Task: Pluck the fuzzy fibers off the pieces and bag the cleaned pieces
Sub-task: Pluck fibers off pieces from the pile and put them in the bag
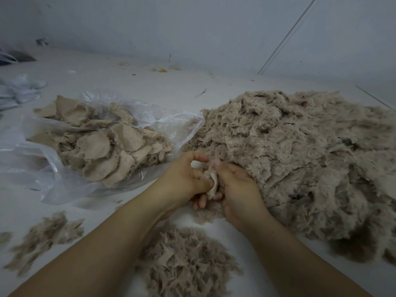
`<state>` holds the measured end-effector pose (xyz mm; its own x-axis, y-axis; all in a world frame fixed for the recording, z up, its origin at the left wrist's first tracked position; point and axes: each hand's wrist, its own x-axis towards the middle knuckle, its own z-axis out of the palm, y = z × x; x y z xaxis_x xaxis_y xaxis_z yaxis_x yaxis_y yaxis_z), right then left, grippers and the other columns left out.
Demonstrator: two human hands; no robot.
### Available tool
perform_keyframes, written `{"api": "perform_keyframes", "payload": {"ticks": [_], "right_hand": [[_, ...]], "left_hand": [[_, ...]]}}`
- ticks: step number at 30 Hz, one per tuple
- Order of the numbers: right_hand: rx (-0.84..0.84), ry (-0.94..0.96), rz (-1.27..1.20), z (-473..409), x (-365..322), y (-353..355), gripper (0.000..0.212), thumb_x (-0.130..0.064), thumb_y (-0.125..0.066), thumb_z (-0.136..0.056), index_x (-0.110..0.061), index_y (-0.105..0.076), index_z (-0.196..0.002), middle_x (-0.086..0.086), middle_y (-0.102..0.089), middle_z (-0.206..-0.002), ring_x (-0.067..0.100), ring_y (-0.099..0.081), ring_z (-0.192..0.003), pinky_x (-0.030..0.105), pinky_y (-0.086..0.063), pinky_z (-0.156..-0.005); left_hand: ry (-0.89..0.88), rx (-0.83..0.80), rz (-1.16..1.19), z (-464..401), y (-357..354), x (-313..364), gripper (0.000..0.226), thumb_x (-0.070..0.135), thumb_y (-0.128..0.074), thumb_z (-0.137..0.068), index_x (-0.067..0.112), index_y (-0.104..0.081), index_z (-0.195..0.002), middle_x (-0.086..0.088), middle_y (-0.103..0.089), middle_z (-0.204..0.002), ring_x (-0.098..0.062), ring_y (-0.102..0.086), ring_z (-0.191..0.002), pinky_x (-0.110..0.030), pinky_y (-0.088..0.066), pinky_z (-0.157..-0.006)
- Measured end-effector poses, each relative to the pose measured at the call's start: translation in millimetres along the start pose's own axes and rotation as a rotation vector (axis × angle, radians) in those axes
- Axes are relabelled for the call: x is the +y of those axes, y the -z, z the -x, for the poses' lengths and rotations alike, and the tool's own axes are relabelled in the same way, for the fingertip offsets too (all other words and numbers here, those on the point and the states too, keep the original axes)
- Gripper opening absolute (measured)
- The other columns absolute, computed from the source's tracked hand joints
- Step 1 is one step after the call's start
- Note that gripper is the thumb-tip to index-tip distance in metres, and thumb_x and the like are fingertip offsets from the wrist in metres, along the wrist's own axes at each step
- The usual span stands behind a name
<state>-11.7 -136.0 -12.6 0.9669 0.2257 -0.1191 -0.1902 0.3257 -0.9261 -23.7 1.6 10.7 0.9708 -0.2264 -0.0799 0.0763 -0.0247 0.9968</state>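
Both hands meet at the centre over a small beige fuzzy piece (212,185). My left hand (186,179) grips its left side with curled fingers, and my right hand (235,187) pinches its right side. A large heap of fuzzy beige pieces (300,157) fills the right of the white surface, right next to my hands. To the left lies an open clear plastic bag (42,157) holding several flat, cleaned pieces (107,146). Plucked fiber tufts form a pile (186,260) between my forearms and another pile (45,236) at the lower left.
The white surface (128,82) runs back to a pale wall. Crumpled clear plastic (19,91) lies at the far left edge. Small yellow scraps (161,70) sit near the wall. A thin cord (287,37) slants down the wall at the upper right.
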Motion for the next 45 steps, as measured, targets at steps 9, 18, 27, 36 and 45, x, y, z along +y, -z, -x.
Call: {"api": "perform_keyframes", "payload": {"ticks": [9, 18, 27, 36, 45], "right_hand": [[0.164, 0.033, 0.018, -4, 7, 4, 0.02, -0.023, -0.06, -0.098, -0.01, -0.062, -0.083, 0.002, -0.054, -0.06, 0.009, -0.045, -0.046, 0.022, -0.039, -0.041], [0.208, 0.048, -0.03, -6, 11, 5, 0.024, -0.021, -0.062, -0.097, -0.017, -0.071, -0.075, 0.003, -0.055, -0.061, 0.014, -0.047, -0.052, 0.025, -0.045, -0.048], [-0.071, 0.142, 0.184, 3, 1, 2, 0.051, -0.051, -0.064, -0.089, -0.003, -0.062, -0.073, 0.023, -0.059, -0.065, 0.039, -0.058, -0.057, 0.043, -0.049, -0.053], [-0.038, 0.126, 0.277, 0, 9, 6, 0.015, -0.022, -0.067, -0.092, -0.01, -0.076, -0.094, 0.021, -0.059, -0.076, 0.026, -0.042, -0.063, 0.032, -0.038, -0.054], [-0.008, 0.088, 0.186, -4, 11, 8, 0.024, -0.029, -0.07, -0.082, -0.023, -0.068, -0.059, 0.001, -0.061, -0.06, 0.008, -0.046, -0.046, 0.022, -0.041, -0.044]], "left_hand": [[-0.024, 0.176, -0.214, -3, 22, 5, 0.023, -0.011, -0.057, -0.088, 0.005, -0.061, -0.072, -0.001, -0.048, -0.043, -0.012, -0.035, -0.034, -0.017, -0.029, -0.04], [0.073, -0.096, -0.046, 5, 42, 11, 0.017, -0.009, -0.062, -0.083, 0.003, -0.064, -0.072, -0.008, -0.047, -0.051, -0.013, -0.036, -0.028, -0.014, -0.033, -0.036], [0.002, 0.015, 0.082, -2, 18, 0, 0.015, 0.006, -0.052, -0.099, 0.003, -0.056, -0.085, -0.019, -0.06, -0.058, -0.02, -0.047, -0.033, -0.021, -0.035, -0.035], [-0.103, 0.119, -0.09, -9, 8, 0, 0.004, 0.018, -0.073, -0.087, 0.015, -0.071, -0.085, -0.001, -0.068, -0.069, -0.011, -0.06, -0.052, -0.021, -0.044, -0.043], [-0.103, 0.451, 0.221, -19, 14, -4, 0.034, 0.019, -0.065, -0.093, -0.008, -0.065, -0.074, -0.017, -0.057, -0.065, -0.027, -0.05, -0.055, -0.033, -0.044, -0.054]]}}
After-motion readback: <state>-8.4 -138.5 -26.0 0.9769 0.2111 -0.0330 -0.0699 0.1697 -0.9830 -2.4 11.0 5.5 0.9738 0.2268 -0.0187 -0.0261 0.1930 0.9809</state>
